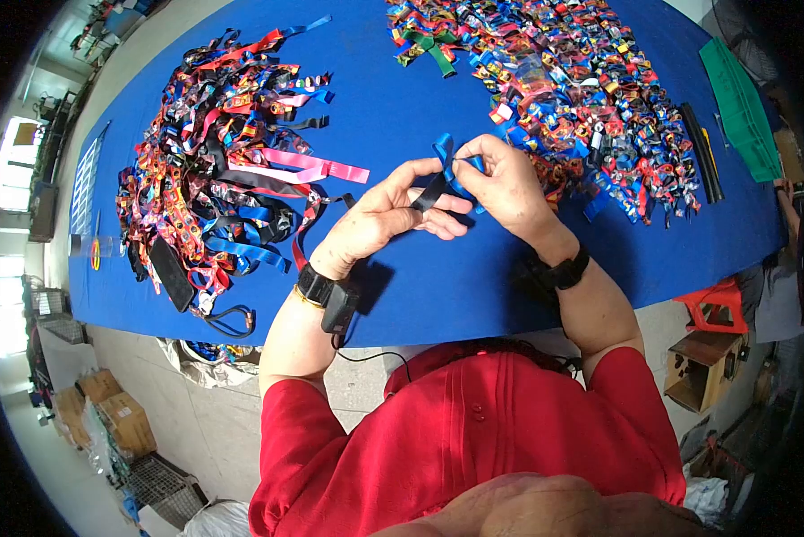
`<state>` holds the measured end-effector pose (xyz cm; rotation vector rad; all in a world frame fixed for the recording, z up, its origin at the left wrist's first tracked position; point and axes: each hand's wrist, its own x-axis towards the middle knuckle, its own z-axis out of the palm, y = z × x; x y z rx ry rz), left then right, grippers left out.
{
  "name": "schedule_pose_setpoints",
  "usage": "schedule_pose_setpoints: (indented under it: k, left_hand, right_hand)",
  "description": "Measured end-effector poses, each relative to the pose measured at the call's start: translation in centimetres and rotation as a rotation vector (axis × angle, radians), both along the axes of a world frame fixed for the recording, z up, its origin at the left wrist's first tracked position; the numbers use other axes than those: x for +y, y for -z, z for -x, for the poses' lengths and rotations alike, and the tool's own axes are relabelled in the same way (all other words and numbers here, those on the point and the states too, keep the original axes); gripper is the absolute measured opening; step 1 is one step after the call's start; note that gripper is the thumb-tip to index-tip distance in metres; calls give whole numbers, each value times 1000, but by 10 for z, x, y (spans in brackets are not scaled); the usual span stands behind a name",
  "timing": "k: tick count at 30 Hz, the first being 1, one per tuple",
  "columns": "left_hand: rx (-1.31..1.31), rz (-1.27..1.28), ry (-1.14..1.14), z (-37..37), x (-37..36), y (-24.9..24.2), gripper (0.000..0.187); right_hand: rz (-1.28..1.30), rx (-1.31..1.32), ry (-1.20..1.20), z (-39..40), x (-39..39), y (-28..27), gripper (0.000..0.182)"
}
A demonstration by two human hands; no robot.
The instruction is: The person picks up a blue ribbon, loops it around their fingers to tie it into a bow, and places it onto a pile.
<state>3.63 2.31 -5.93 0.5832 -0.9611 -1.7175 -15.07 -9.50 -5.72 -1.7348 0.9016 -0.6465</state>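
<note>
Above the blue-covered table, both of my hands are on a ribbon strip [431, 192] that looks black in one part and blue in another. My left hand [379, 213] grips the black part between thumb and fingers, its lower fingers stretched out beneath. A blue loop [443, 148] of the strip stands up between the hands. The thumb and forefinger of my right hand [507, 186] pinch the blue part. Left of my hands lies a heap of long loose ribbons [232, 170], with a pink ribbon [317, 166] reaching towards my left hand.
Many short folded ribbon pieces [581, 98] cover the table's right side. Beyond them are a green tray [740, 107] and a black strip [701, 152]. A black phone-like object [171, 273] rests on the left heap. A red stool [715, 306] stands on the floor to the right.
</note>
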Motion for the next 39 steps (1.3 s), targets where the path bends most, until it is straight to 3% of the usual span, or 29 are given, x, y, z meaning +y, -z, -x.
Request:
schedule_pose_setpoints:
  k: [39]
  left_hand:
    - [-43, 64, 9, 0, 0, 3, 69]
  right_hand:
    - [-45, -59, 17, 0, -1, 5, 15]
